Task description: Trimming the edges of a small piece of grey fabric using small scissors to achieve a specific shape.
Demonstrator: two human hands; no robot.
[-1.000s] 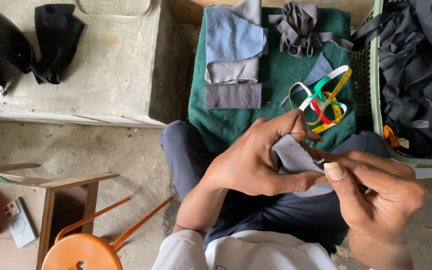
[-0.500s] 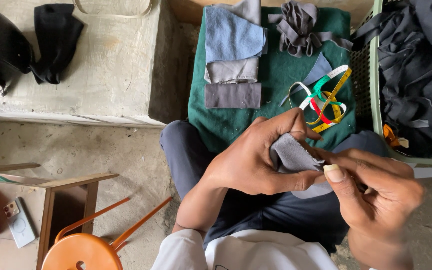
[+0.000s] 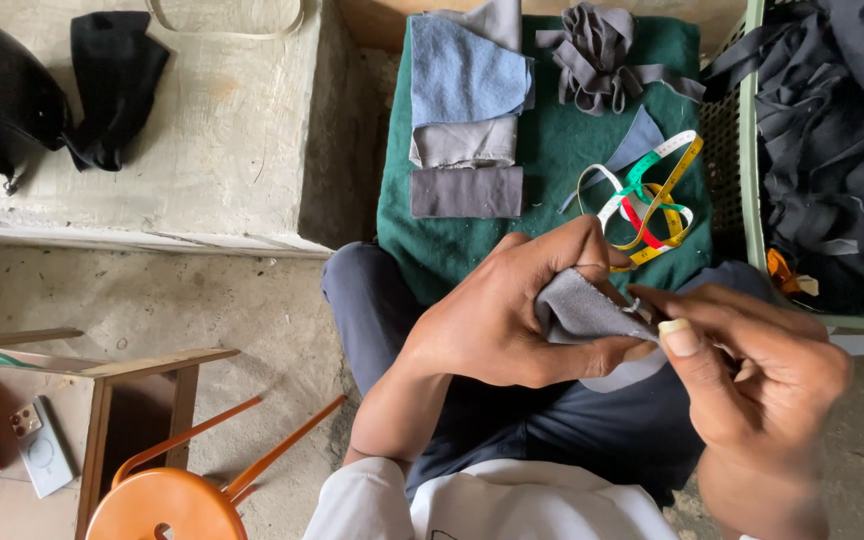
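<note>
Head view, compared with half a second and a second back: almost nothing has moved. Your left hand (image 3: pixel 497 320) still pinches the small grey fabric scrap (image 3: pixel 582 310) between thumb and fingers, and your right hand (image 3: pixel 752 370) stays closed at the scrap's right edge, thumb and forefinger pressed together on something too small to make out, maybe a needle. So the scrap sits between both hands over your lap, just in front of the dark green felt mat (image 3: pixel 562 160). My read: you're mid fine work on that edge, no stage change. On the mat, untouched: folded blue and grey cloth pieces (image 3: pixel 467 110), coiled multicolour measuring tape (image 3: pixel 647 195), grey strip bundle (image 3: pixel 597 50). Green basket of dark fabric (image 3: pixel 742 150) to your right.
</note>
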